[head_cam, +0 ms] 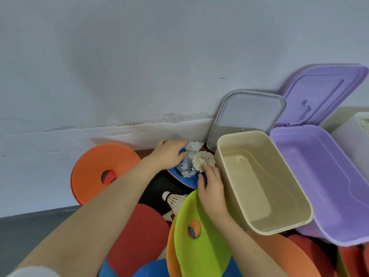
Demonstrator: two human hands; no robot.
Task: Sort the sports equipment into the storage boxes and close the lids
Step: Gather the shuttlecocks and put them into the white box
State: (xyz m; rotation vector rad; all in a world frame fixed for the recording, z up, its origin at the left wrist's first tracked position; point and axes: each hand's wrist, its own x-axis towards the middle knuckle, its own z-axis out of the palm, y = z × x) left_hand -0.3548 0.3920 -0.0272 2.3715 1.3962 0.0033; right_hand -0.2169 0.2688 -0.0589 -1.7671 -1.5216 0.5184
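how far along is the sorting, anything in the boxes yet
Barely started. Done: the beige box and the purple box stand open, both empty. In hand: the left hand and right hand are gathering shuttlecocks. Left: another shuttlecock, the disc cones, then closing the lids.

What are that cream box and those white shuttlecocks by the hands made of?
The cream box looks like moulded plastic: smooth, slightly glossy walls with rounded corners. The shuttlecocks seem to have white feather or feather-like skirts, judging by the thin ribbed vanes; real feather or nylon cannot be told from here.
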